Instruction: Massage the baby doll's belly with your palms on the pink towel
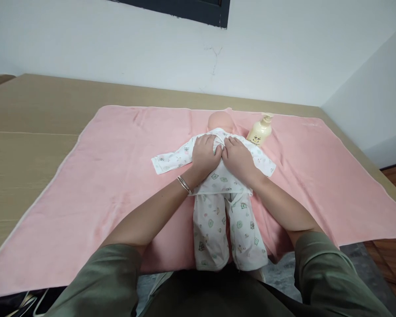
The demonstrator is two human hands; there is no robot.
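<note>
A baby doll [220, 121] lies stretched out, its bald head at the far end and no facial features showing. It wears a white patterned top [222, 179] and matching trousers [211, 233], with both sleeves spread sideways. My left hand [206, 154] rests flat on the left side of the doll's upper body, a bracelet [185, 185] on the wrist. On the other side my right hand [237, 157] lies flat too, fingers pointing away from me. Both thumbs meet near the middle of the top. Each hand is open and pressed against the cloth.
Beneath the doll a pink blanket [125, 176] covers much of the wooden table [36, 105]. A pump bottle [260, 130] leans or lies close to the doll's right-hand sleeve. Behind the table stands a white wall [135, 48]; the trouser legs reach the table's near edge.
</note>
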